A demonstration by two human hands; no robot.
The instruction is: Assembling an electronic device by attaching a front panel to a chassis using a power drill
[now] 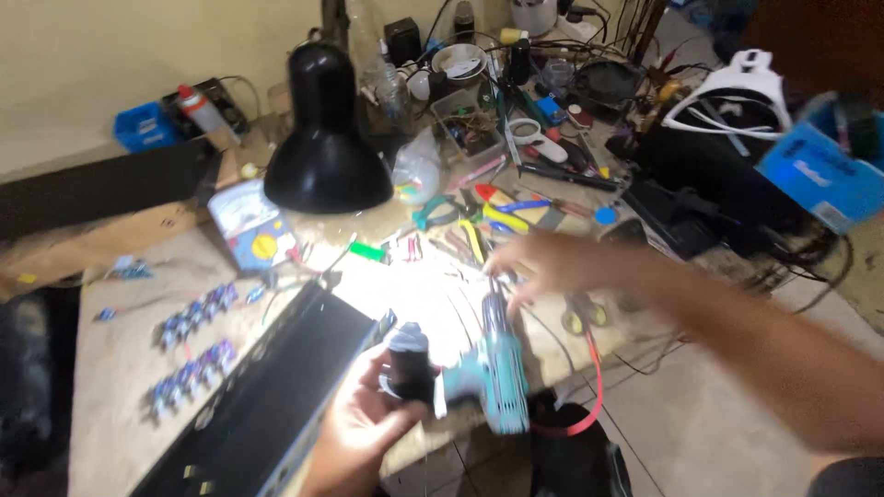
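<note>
Left hand (354, 428) fingers clamped round the dark rear end of a teal power tool (479, 368), held low at near centre, just off the near edge of the workbench (120, 368); right hand (543, 262) fingers spread apart, empty, reaching over the lit bench among scattered pliers (442, 213). Judged rigid, hard-shelled, moderately heavy and nose-weighted; best gripped at the body or handle, clear of the red cable (589, 387). Black desk lamp (324, 138) standing beyond, far left.

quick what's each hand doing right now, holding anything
Left hand: closed around the black grip of the teal power drill.
Right hand: open, fingers spread over the tools on the workbench, holding nothing visible.
</note>
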